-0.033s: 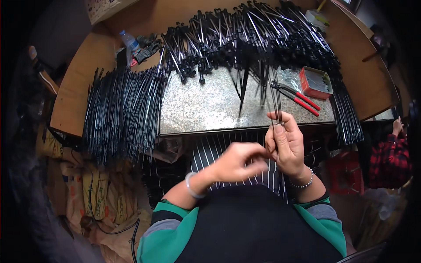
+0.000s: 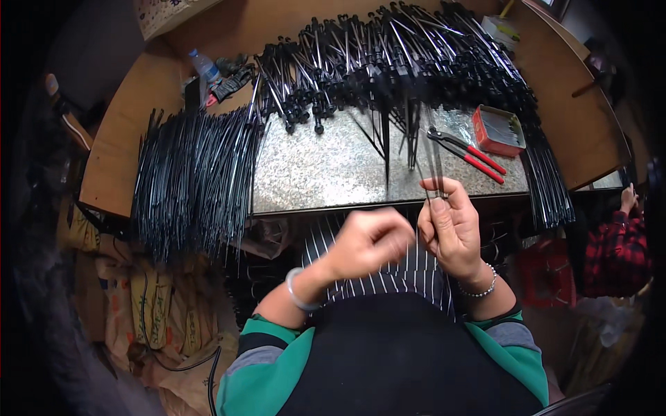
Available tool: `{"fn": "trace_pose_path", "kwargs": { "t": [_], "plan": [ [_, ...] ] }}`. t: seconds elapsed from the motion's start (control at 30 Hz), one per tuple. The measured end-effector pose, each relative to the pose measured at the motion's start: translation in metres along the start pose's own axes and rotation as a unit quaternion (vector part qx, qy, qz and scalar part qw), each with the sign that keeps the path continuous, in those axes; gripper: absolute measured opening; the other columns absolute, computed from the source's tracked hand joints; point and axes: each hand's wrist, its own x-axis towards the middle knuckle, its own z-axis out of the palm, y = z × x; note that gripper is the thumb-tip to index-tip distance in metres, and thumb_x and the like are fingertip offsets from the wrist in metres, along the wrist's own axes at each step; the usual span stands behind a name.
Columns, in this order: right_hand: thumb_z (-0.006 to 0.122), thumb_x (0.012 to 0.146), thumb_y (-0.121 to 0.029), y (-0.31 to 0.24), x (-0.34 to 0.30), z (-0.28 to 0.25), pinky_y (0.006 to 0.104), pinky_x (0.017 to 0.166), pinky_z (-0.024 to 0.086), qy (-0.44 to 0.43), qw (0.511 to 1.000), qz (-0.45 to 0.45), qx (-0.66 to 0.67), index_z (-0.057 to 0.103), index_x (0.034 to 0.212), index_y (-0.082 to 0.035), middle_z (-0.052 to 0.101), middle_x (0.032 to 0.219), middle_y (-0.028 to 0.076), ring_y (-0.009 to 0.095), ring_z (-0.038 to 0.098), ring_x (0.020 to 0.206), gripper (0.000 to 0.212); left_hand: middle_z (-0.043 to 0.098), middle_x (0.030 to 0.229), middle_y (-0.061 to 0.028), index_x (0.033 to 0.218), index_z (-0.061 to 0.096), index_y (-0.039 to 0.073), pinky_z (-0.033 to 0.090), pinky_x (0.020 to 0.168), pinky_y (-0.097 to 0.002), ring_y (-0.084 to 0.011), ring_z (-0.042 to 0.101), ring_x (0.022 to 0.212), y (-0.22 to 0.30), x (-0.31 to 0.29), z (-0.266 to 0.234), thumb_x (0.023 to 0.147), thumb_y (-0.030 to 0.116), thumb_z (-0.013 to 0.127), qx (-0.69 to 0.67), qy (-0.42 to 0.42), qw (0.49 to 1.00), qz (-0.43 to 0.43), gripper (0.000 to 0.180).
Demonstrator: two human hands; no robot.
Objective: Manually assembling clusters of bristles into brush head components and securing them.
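Note:
My right hand (image 2: 454, 225) is raised at the table's front edge, thumb and fingers pinched round several thin dark rods (image 2: 437, 184). Their upper ends point toward the far side and are smeared by motion. To its left, my left hand (image 2: 371, 243) is apart from it, above my striped lap, with the fingers curled. Blur hides whether it holds anything. Beyond the hands, loose black strips (image 2: 386, 149) hang or stand over the speckled tabletop (image 2: 319, 170). Red-handled pliers (image 2: 472, 156) lie beyond my right hand.
A heap of black rods with knobbed ends (image 2: 333, 62) covers the table's back. Long black rods (image 2: 194, 180) overhang the left front edge, and more (image 2: 548, 180) overhang the right. An open red box (image 2: 498, 132), a plastic bottle (image 2: 205, 66) and wooden side panels (image 2: 125, 132) surround the work area.
My left hand has moved a little left and up, away from my right hand. The right hand keeps its hold on the rods, and the black strips beyond have swung.

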Motion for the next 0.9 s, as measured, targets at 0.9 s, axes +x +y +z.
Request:
{"fn": "trace_pose_path", "kwargs": {
  "t": [0.9],
  "plan": [
    [0.039,0.097,-0.017,0.0,0.005,0.004,0.015,0.04,0.035,0.043,0.998,0.015,-0.047,0.041,0.1,-0.004,0.052,0.065,0.003,0.005,0.046,0.046,0.014,0.051,0.054,-0.0033,0.071,0.06,0.001,0.032,0.041,-0.023,-0.005,0.042,0.048,0.052,0.049,-0.032,0.087,0.01,0.057,0.183,0.289,0.909,0.237,0.018]
  ]
}}
